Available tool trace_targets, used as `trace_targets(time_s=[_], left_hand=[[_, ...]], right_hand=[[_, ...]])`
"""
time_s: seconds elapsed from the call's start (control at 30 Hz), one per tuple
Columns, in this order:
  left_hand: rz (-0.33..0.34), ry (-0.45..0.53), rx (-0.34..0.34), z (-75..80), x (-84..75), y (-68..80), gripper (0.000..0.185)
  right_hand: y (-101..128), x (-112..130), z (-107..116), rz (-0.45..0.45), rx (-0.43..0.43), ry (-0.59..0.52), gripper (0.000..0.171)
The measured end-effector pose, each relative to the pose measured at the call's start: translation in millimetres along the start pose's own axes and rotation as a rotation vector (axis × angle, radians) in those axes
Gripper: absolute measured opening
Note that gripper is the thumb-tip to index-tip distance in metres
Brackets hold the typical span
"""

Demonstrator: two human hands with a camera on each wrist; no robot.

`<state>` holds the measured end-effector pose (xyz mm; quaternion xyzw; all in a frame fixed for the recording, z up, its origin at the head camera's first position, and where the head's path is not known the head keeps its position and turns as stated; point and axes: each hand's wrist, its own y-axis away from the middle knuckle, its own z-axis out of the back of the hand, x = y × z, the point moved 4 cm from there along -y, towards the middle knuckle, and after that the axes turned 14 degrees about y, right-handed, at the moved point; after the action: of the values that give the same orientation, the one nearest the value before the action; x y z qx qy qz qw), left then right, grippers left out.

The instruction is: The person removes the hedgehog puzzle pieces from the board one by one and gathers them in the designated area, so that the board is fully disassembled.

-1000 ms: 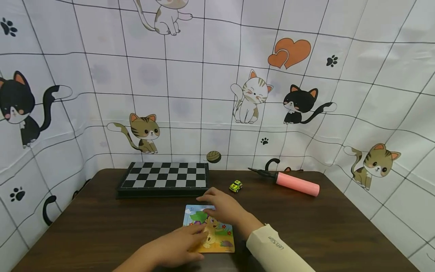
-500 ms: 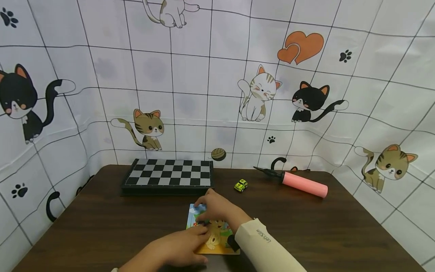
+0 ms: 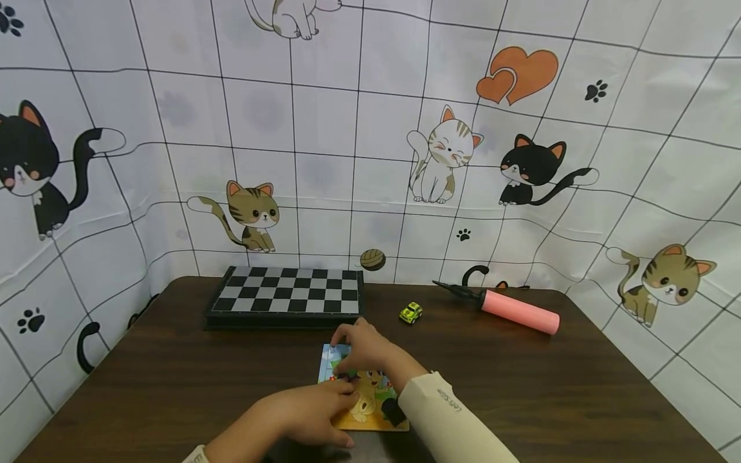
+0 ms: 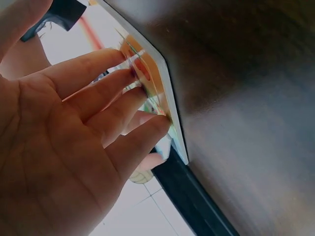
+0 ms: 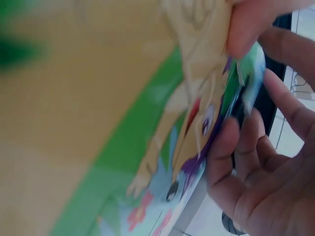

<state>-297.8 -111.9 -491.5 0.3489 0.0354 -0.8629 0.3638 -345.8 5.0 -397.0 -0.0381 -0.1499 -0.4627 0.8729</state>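
A square picture puzzle (image 3: pixel 365 421) with a cartoon animal on an orange and green ground lies on the table at the front. My left hand (image 3: pixel 312 408) rests its outstretched fingertips on the puzzle's left side; in the left wrist view the fingers (image 4: pixel 108 113) lie against the board near its edge. Over the upper left part, my right hand (image 3: pixel 370 350) bends its fingers down. Between them, in the right wrist view, a small blue and green puzzle piece (image 5: pixel 254 73) stands tilted up from the board. The right hand and sleeve cover part of the picture.
Behind the puzzle lies a black-and-white chessboard (image 3: pixel 286 289). To its right stands a small yellow-green toy car (image 3: pixel 411 313), and further right lies a pink hand pump (image 3: pixel 518 310) with a black nozzle. A white cat-print sheet (image 3: pixel 324 173) hangs behind the dark table (image 3: pixel 521 399).
My right hand has moved slightly left onto the puzzle's upper left, its fingers curling closer and a piece now tilted between them. The left hand stays on the board; the head view has shifted a little.
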Motion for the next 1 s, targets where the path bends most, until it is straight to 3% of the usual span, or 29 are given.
trace_targets(time_s=[0.1, 0.3, 0.47, 0.6, 0.8, 1.0], left_hand=[[-0.012, 0.009, 0.005, -0.8, 1.7, -2.9, 0.084], [-0.015, 0.013, -0.002, -1.2, -0.3, -5.8, 0.081], [0.028, 0.039, -0.002, -0.8, -1.6, -7.9, 0.082], [0.047, 0.049, 0.009, -0.9, 2.0, -12.1, 0.083], [0.094, 0.045, -0.011, 2.1, -6.1, -7.3, 0.083], [0.104, 0.061, -0.033, 0.8, -6.5, -2.8, 0.084]], right_hand=[[3, 1, 1, -0.023, -0.053, -0.021, 0.033], [11, -2, 7, -0.052, -0.151, -0.181, 0.006], [17, -22, 10, -0.075, -0.142, -0.453, 0.012], [27, -56, 14, -0.195, -0.131, -0.609, 0.019], [48, -114, 25, -0.394, -0.162, -0.539, 0.021], [65, -148, 35, -0.409, -0.196, -0.354, 0.019]])
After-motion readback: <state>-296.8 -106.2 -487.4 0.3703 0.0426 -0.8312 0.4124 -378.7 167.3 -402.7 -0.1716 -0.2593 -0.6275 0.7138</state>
